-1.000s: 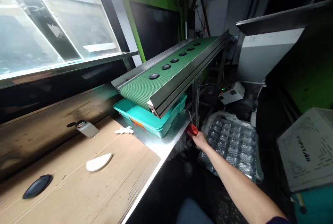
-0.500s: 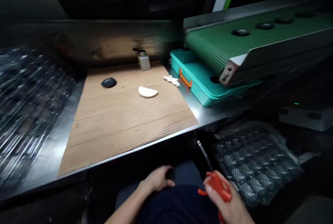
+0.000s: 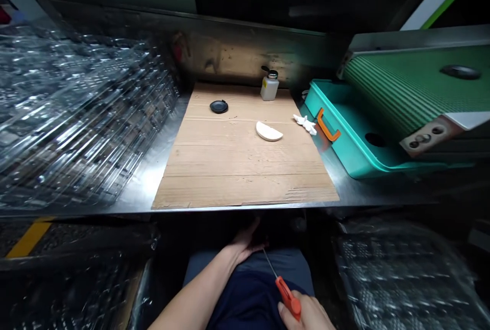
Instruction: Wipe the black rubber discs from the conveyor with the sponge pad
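My right hand (image 3: 306, 315) sits low at the bottom of the view, shut on an orange-handled screwdriver (image 3: 288, 297) whose thin metal shaft points up and left. My left hand (image 3: 245, 243) lies in shadow over my lap, below the bench edge. Its fingers curl around a dark piece, mostly hidden. Both hands are apart from the cardboard sheet (image 3: 245, 166) ahead. On that sheet lie a black round lid (image 3: 219, 107) and a white half-moon piece (image 3: 269, 131). A small white bottle (image 3: 269, 87) with a dark spout stands at the sheet's far edge.
A crumpled white glove (image 3: 305, 124) lies beside a teal tray (image 3: 354, 136) with an orange handle, under a green conveyor belt (image 3: 413, 85). Stacked clear blister trays (image 3: 76, 110) fill the steel bench's left side. Another clear tray stack (image 3: 401, 274) sits low on the right.
My view has swung left to face the bench squarely. My right hand has come in from the conveyor side to my lap with the screwdriver. My left hand has dropped into shadow.
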`<state>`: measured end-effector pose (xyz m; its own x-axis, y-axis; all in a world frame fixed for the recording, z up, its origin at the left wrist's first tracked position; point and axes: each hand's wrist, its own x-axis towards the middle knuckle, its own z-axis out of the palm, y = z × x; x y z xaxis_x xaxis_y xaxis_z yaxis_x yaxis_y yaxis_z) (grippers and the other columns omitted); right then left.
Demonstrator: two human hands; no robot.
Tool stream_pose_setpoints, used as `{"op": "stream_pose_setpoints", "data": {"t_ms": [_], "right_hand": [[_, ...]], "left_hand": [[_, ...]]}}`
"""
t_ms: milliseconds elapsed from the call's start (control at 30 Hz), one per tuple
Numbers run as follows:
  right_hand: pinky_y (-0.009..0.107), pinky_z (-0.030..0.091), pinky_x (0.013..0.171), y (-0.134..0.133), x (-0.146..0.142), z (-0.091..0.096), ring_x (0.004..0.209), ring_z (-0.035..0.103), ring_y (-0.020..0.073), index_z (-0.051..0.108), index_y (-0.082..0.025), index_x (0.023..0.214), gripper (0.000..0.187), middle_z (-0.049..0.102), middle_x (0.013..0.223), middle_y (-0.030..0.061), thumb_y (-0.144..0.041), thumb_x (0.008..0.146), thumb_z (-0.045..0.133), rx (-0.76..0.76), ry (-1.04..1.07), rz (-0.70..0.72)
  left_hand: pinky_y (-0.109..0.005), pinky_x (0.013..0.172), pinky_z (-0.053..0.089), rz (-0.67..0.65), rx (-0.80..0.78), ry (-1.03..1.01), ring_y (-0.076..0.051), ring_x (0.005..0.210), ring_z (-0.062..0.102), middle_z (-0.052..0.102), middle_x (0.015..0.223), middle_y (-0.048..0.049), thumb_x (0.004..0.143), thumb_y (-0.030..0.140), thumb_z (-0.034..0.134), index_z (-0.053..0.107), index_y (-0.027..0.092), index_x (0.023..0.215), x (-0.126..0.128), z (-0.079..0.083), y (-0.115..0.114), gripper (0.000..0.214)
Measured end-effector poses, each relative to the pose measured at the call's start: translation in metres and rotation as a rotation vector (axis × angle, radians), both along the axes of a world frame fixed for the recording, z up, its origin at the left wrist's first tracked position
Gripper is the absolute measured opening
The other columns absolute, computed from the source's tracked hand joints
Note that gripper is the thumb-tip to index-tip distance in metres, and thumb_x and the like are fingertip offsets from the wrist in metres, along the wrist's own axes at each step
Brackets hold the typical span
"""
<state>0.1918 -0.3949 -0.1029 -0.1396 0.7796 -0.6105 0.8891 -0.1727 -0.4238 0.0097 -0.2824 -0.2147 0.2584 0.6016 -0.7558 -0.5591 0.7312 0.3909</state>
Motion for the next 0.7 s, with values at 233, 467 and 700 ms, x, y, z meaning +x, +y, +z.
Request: {"op": "stream_pose_setpoints", "data": {"t_ms": [233,467,700], "right_hand": [[0.028,0.039,0.058,0.008,-0.002,0.003,0.065,0.065,0.0233,0.057,-0.023,0.069,0.026,0.068,0.068,0.0053,-0.042,0.084,0.048,-0.008,0.021,-0.026],[0.022,0.036,0.048,0.018,0.007,0.029,0.048,0.060,0.0146,0.056,-0.019,0.076,0.036,0.060,0.052,0.0001,-0.049,0.089,0.040,-0.146,0.113,-0.189],[0.022,0.036,0.051,0.023,0.003,0.035,0.050,0.059,0.0138,0.058,-0.017,0.078,0.035,0.060,0.054,0.0012,-0.045,0.090,0.040,-0.185,0.079,-0.184]], "left_hand": [[-0.038,0.081,0.053,-0.110,0.214,0.155,-0.024,0.088,0.064,0.066,0.096,-0.0098,0.055,0.034,0.086,0.066,0.018,0.105,-0.002,0.007,-0.010,0.056],[-0.038,0.102,0.039,-0.497,0.737,0.573,-0.028,0.113,0.055,0.063,0.119,-0.0057,0.059,0.030,0.081,0.066,0.030,0.113,-0.004,0.004,-0.015,0.057],[-0.040,0.105,0.037,-0.396,0.589,0.456,-0.028,0.116,0.052,0.062,0.120,-0.0054,0.051,0.029,0.087,0.066,0.028,0.112,0.000,0.004,-0.012,0.064]]}}
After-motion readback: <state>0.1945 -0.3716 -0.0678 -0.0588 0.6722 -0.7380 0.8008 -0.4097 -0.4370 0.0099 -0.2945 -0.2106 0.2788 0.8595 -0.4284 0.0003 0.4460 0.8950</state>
